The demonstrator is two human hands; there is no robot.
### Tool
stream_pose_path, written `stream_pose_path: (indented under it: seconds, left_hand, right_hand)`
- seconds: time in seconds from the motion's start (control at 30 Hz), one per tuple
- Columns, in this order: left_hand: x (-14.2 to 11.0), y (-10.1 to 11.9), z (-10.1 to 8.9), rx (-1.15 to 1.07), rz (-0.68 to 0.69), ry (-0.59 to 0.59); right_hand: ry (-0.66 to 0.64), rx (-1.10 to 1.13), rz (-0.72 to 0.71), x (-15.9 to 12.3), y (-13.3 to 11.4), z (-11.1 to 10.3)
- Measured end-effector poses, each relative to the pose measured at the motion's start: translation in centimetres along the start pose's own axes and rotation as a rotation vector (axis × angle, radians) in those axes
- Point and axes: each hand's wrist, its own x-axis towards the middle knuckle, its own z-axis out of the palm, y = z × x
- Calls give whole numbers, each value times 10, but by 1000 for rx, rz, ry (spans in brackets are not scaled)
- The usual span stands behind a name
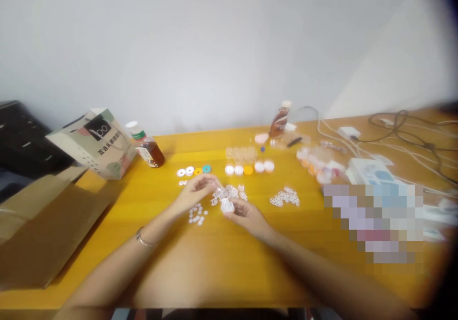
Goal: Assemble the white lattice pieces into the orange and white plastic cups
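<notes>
Forearms [123,258] over yellow table [214,282]; left grip [195,192] pinching clear piece [220,190]; right grip [249,216] holding white round piece [227,206]

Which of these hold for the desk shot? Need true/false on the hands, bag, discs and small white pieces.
1. The right hand holds a round white piece. True.
2. The bracelet is on the right wrist. False: the bracelet is on the left wrist.
3. The paper bag is left of the green-labelled bottle. True.
4. The teal disc is at the left end of its row. False: the teal disc is at the right end, next to a yellow disc.
5. Small white round pieces lie nearer the camera than that row. True.
</notes>
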Motion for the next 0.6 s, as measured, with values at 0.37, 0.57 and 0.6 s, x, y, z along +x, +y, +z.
stream_pose_path:
  seconds: [0.37,0.57,0.6]
  left_hand:
    - [-21,-14,30,112,7,191]
    - [-24,-19,30,188,54,84]
    - [-24,-19,31,198,53,75]
  right_hand:
    - [-40,14,68,-3,-3,3]
    - [-71,-19,88,-3,-6,0]
    - [-70,-21,90,-4,-6,0]
